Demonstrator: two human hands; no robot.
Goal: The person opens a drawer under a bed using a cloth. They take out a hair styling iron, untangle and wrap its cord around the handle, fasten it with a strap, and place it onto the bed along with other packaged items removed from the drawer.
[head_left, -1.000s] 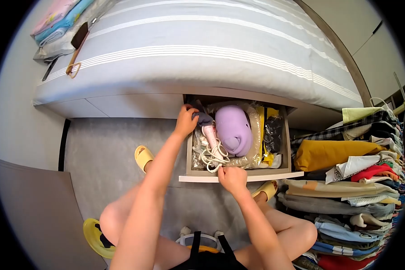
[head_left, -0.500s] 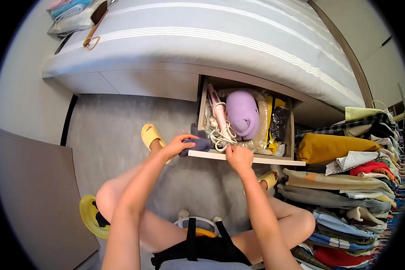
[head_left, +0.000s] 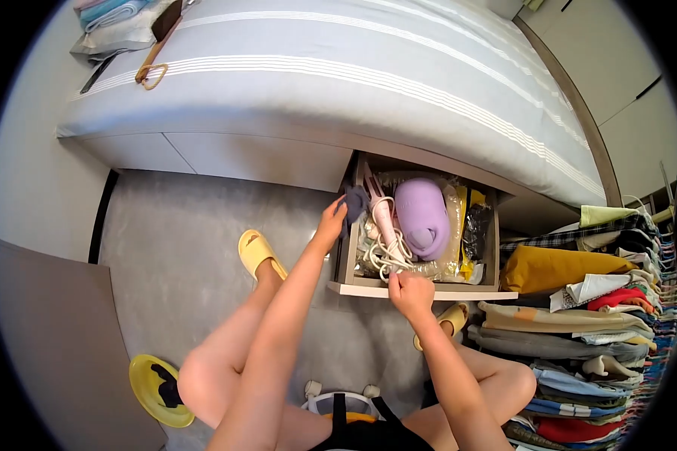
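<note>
- what's changed?
- left hand (head_left: 330, 225) has carried the dark cloth (head_left: 356, 201) from the near left corner of the drawer (head_left: 466, 295) to its left edge, grip closed; so it's not yet let go.
- right hand (head_left: 412, 295)?
- clasping the drawer's front.

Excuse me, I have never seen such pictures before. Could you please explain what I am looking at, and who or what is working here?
There is no machine here, only a person working with bare hands. The camera is worn on the head, so you look forward and down past the person's own arms and legs. An open drawer sits under a bed. In it lie a rounded purple object, a pink device with a white cord, and plastic packaging. The left hand holds a dark cloth by the drawer's left side. The right hand is at the drawer's front edge.
</note>
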